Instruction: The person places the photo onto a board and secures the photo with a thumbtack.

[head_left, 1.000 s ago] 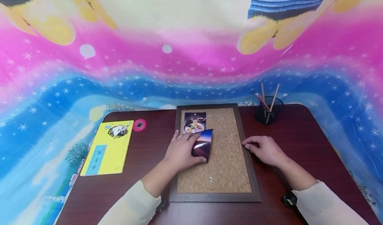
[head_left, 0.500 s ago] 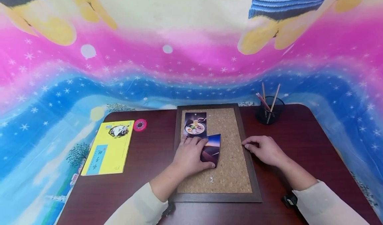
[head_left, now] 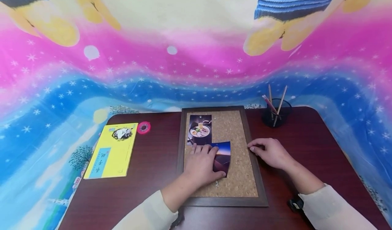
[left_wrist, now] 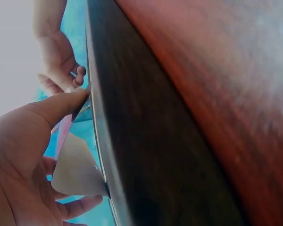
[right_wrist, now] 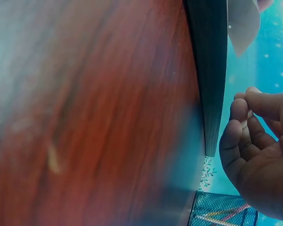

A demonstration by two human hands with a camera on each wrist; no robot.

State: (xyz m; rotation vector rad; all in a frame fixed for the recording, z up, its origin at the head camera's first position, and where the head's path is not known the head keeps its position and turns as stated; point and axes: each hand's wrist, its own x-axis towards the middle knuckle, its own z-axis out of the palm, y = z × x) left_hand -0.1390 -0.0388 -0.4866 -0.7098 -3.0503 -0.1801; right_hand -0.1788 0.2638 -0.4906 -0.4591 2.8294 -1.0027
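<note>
A photo (head_left: 224, 155) of a dusky sky is held by its edges in my left hand (head_left: 200, 167), thumb near its lower right corner, fingers along its far left side. Its pale underside (left_wrist: 78, 169) bows upward from the corkboard (head_left: 239, 175) in the left wrist view. Beyond it, a photo of a noodle bowl (head_left: 199, 129) lies on the cork with a small clear pin at its top. My right hand (head_left: 271, 153) hovers by the board's right frame, fingers loosely curled, thumb and index tips close together; I see nothing between them.
Small clear bits (head_left: 216, 183) sit near the board's lower middle. A black mesh pencil cup (head_left: 272, 117) stands at the back right. On the left lie a yellow book (head_left: 117, 160) and a pink tape roll (head_left: 144, 128). A printed curtain surrounds the table.
My left hand has slid the dusky-sky photo right and toward me, uncovering the noodle-bowl photo. The right hand stays in place.
</note>
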